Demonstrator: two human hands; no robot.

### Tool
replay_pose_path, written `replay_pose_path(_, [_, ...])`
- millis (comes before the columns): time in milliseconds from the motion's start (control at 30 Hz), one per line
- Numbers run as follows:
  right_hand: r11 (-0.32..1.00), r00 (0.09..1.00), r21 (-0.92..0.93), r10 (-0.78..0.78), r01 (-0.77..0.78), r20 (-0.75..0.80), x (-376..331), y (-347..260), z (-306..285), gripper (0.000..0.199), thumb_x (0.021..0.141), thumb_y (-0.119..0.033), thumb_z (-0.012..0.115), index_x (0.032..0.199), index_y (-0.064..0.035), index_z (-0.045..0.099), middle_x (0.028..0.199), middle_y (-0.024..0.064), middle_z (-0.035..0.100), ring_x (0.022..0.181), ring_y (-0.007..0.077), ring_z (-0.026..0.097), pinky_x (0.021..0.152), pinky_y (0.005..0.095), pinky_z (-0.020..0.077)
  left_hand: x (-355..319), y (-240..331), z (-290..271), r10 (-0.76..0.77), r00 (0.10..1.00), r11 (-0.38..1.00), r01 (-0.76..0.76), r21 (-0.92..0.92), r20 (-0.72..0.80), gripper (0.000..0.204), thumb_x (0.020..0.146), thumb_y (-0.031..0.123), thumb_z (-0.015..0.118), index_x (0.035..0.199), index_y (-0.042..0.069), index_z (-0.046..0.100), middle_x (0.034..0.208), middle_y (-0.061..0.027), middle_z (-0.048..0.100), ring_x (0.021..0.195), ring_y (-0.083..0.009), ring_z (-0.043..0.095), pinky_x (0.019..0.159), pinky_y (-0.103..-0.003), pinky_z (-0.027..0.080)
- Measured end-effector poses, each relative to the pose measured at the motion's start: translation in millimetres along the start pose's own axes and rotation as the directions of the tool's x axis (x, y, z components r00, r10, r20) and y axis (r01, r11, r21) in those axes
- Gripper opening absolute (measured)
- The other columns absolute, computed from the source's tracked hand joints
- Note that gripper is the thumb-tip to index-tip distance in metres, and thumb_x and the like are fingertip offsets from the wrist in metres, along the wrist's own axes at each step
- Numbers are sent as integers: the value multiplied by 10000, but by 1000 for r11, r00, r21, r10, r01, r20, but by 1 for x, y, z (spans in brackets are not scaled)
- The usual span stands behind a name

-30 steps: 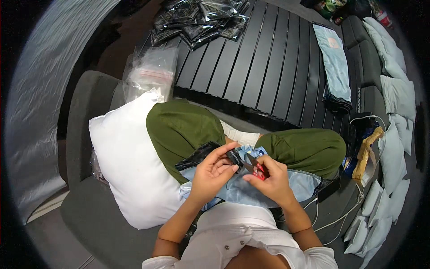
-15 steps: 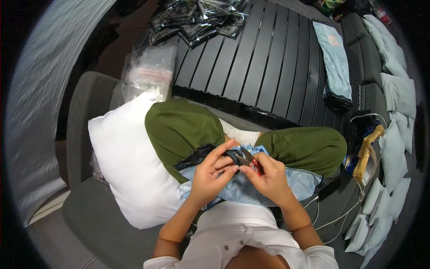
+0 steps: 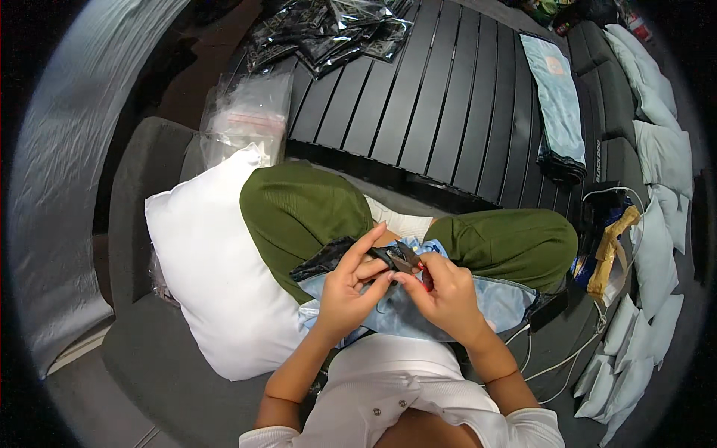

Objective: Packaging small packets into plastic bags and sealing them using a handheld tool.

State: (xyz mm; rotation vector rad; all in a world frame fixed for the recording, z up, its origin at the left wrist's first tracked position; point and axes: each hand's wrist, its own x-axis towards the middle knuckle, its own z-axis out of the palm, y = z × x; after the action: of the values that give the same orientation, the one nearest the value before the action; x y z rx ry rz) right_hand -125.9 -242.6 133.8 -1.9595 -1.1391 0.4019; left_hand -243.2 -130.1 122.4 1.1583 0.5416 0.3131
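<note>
A light-blue satiny cloth item with black edging lies across my lap. My left hand is closed on its bunched black edge, thumb and fingers pinching while the index finger points up. In my right hand I grip small red-handled thread snips. Their dark blades point up and left, right beside the black edge at my left fingertips. Both thumbs nearly meet just below the blades. Whether a thread lies between the blades is too small to tell.
A white pillow leans at my left, beside clear plastic bags. Beyond my knees stands a black slatted table with black packages and a folded light-blue cloth. White cable and several pale cushions lie at right.
My hands stay together at the black edge. The snips have shifted slightly left, and their blades look a little more spread. The whole view has shifted slightly.
</note>
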Motion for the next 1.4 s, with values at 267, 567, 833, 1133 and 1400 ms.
replay_pose_path(267, [999,1000,49,-4,4,3,3,-4,-2,255,718,-164,698,793,15,531,606,109,526,455,197,498,419,275,387,-1,3,3,4,1000,1000,-4,-3,-18,620,784,-95,518,1340,12,264,983,-69,595,861,-59,493,818,-207,396])
replay_pose_path(567, [1000,1000,22,-18,17,9,4,-3,-4,261,718,-173,701,770,8,521,594,95,519,437,182,485,407,267,375,-2,2,2,6,1000,1000,-7,-30,-5,630,782,-96,521,1342,13,255,979,-70,600,886,-60,495,825,-204,391])
replay_pose_path(833, [1000,1000,-8,-29,29,4,3,-4,-2,274,710,-193,710,769,3,528,589,91,517,429,175,478,403,257,371,-4,1,1,2,1000,999,-2,-34,-15,609,781,-101,515,1330,6,273,1016,-72,592,910,-60,496,830,-199,388])
replay_pose_path(1133, [996,999,86,36,-40,38,0,0,-10,292,726,-210,699,774,-13,490,572,64,483,443,146,443,423,247,364,0,7,-5,-176,983,934,150,-325,-52,236,840,23,534,1067,-41,536,1020,-68,584,927,-85,536,822,-214,420])
replay_pose_path(1400, [988,998,141,50,-55,37,-6,4,-7,288,745,-189,682,822,-9,470,563,42,453,460,117,412,438,231,349,-1,6,-4,-216,973,915,172,-366,-83,232,811,-17,562,1041,-35,543,981,-69,583,867,-80,547,783,-205,439])
